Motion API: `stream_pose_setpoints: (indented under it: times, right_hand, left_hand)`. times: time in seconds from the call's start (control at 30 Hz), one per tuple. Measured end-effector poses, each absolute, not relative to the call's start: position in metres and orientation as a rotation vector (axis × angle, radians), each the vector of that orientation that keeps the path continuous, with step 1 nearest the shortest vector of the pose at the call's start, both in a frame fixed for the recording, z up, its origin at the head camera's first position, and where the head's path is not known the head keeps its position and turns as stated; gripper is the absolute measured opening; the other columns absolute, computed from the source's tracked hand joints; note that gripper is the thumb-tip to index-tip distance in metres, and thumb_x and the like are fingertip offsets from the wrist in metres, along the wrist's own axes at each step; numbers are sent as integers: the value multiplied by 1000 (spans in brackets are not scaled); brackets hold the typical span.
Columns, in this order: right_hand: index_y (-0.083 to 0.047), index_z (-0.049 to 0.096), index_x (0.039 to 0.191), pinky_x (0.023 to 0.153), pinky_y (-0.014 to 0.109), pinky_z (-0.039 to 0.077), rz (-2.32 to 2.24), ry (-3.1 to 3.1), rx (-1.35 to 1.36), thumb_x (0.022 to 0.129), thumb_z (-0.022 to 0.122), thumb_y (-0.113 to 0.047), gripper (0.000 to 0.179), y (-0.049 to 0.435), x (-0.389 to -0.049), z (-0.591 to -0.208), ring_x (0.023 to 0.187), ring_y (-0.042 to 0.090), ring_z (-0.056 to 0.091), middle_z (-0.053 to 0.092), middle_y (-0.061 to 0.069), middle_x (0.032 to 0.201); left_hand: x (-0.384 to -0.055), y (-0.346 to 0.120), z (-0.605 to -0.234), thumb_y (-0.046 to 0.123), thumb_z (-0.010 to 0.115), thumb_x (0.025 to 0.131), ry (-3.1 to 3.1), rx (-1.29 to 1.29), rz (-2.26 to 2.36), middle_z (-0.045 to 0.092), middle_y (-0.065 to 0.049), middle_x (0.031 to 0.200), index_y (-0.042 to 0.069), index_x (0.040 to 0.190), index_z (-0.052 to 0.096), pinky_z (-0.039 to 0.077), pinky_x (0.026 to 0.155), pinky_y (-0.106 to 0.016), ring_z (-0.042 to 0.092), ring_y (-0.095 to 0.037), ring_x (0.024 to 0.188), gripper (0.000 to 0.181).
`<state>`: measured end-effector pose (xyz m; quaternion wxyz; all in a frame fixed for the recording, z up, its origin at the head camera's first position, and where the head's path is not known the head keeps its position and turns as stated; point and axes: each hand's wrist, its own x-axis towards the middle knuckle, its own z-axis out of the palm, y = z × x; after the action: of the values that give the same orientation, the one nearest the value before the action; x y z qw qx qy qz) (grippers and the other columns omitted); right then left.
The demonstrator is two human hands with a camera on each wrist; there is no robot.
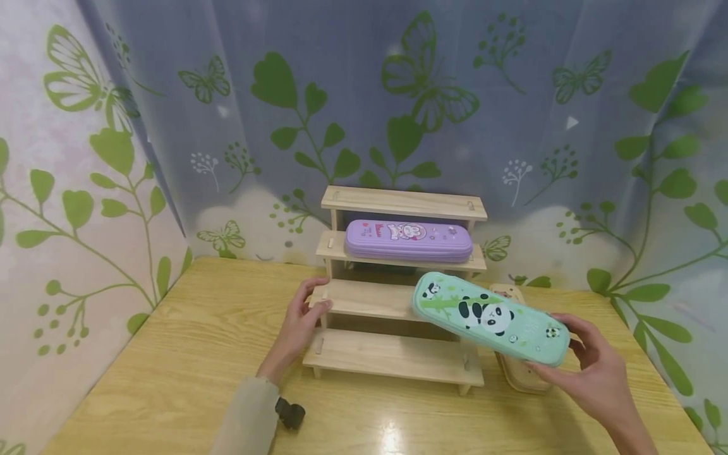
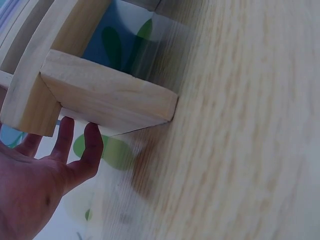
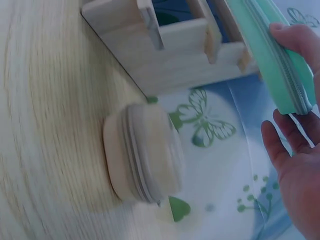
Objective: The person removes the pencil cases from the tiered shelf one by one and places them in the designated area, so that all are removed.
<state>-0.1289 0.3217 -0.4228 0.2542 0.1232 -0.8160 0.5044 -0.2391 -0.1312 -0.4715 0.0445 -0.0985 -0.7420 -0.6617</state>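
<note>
My right hand grips the right end of a mint-green pencil case with pandas on its lid, thumb on one side and fingers on the other. The case is tilted, its left end overlapping the second-lowest step of a wooden stepped shelf in the head view. At the left end of that step, my left hand holds the board, thumb toward the front. A purple pencil case with a cartoon character lies on the step below the top one. The right wrist view shows the zipper side of the mint-green pencil case.
A beige pencil case lies on the wooden table just right of the shelf, partly hidden behind the mint-green one. Curtains with green leaves and butterflies hang behind and at both sides. A dark wrist-strap piece is by the left sleeve.
</note>
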Motion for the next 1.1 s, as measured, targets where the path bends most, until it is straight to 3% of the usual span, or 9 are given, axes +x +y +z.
stream_pose_setpoints:
  times: [0.23,0.67,0.97,1.1]
  right_hand:
    - [18,50,133,93,9,47,1579,-2020,349,53,70,41,85,347,-120,-418,113,3,61,66,-5,127]
    - [4,58,135,90,4,47,1555,-1926,-183,56,69,41,88,375,-113,-421,111,4,60,67,-5,122]
    - [-10,61,135,82,1,47,1388,-1983,-436,63,78,28,84,387,-118,-431,113,1,57,63,-14,123]
    - [-21,62,133,75,-1,45,1293,-2045,-595,69,87,11,76,390,-120,-437,108,-7,55,59,-24,118]
  left_hand:
    - [-238,-131,-471,12,57,100,-2283,-294,-2000,49,-14,145,19,143,50,56,82,-31,64,-18,98,44]
    - [-238,-131,-471,12,57,100,-2272,-307,-2026,50,-15,142,18,143,50,58,84,-39,65,-17,97,44]
    - [-239,-131,-472,12,57,100,-2269,-299,-2034,49,-14,144,18,143,49,58,84,-38,64,-18,97,44]
    - [-239,-131,-471,11,57,100,-2270,-294,-2040,50,-14,143,18,143,49,59,85,-42,65,-18,97,44]
